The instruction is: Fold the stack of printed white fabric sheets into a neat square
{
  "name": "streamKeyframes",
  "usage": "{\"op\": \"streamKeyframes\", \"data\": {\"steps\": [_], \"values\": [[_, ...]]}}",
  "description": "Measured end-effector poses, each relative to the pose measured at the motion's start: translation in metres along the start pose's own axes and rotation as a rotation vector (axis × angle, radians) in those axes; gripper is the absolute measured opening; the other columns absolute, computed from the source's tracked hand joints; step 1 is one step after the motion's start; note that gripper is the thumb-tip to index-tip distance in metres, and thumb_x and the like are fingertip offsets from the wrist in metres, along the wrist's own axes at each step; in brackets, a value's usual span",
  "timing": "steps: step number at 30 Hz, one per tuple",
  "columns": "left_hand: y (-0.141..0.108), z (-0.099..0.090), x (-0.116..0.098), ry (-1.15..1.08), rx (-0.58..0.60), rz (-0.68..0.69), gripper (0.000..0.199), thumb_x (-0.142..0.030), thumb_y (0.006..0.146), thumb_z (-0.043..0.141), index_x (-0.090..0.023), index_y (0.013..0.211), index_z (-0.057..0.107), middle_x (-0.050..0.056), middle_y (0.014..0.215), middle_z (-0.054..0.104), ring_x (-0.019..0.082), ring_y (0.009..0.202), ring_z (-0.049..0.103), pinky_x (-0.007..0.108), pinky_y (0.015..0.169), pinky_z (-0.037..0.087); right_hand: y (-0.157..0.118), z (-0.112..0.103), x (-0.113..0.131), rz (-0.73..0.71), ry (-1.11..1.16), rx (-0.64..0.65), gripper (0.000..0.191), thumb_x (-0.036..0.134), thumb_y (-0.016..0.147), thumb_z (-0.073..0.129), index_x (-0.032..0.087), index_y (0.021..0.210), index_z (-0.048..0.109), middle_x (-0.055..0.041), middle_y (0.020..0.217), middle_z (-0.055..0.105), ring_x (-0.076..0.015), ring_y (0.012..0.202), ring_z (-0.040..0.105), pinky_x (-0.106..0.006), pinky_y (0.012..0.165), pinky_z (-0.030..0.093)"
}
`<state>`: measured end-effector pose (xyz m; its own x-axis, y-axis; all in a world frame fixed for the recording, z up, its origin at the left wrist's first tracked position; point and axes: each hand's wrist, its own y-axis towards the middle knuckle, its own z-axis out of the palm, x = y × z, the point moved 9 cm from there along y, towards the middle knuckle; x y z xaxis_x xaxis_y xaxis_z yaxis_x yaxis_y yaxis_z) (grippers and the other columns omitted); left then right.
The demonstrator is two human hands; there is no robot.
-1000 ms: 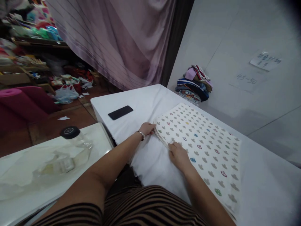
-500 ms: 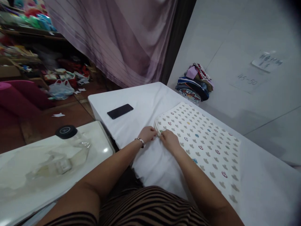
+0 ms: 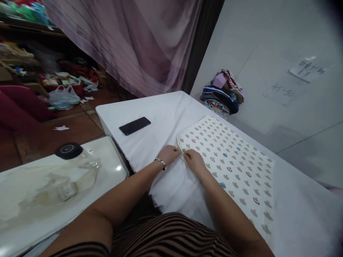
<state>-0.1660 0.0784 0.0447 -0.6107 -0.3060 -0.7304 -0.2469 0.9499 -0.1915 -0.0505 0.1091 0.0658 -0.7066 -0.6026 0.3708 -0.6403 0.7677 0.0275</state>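
Observation:
A folded white cloth (image 3: 235,157) printed with grey, red and blue motifs lies on the white-covered table (image 3: 160,107). Its near left corner, several layers thick, is pinched between the fingertips of both hands. My left hand (image 3: 169,155), with a bracelet at the wrist, is closed on the corner's edge from the left. Close beside it, my right hand (image 3: 194,160) grips the same corner with curled fingers, the forearm running along the cloth's near side. The cloth lies flat; part of its near edge is hidden by my right arm.
A black phone (image 3: 135,125) lies on the table's left. Folded clothes (image 3: 221,94) are piled at the table's far edge by the wall. To the left stands a white surface (image 3: 112,157) with a black-lidded jar (image 3: 68,150). A purple curtain (image 3: 150,46) hangs behind.
The view has shifted slightly, so things at the left sit a little further left. Both hands stay at the cloth's corner, with little visible movement.

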Motion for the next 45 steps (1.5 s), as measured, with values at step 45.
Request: {"op": "streamKeyframes", "data": {"steps": [45], "values": [[0.022, -0.003, 0.023, -0.086, 0.059, -0.144, 0.024, -0.029, 0.07, 0.047, -0.013, 0.064, 0.064, 0.002, 0.051, 0.061, 0.01, 0.046, 0.055, 0.018, 0.047, 0.039, -0.002, 0.01, 0.018, -0.016, -0.187, 0.02, 0.016, 0.033, 0.083, 0.049, 0.021, 0.092, 0.053, -0.0034, 0.096, 0.056, -0.0161, 0.087, 0.051, -0.025, 0.067, 0.033]]}}
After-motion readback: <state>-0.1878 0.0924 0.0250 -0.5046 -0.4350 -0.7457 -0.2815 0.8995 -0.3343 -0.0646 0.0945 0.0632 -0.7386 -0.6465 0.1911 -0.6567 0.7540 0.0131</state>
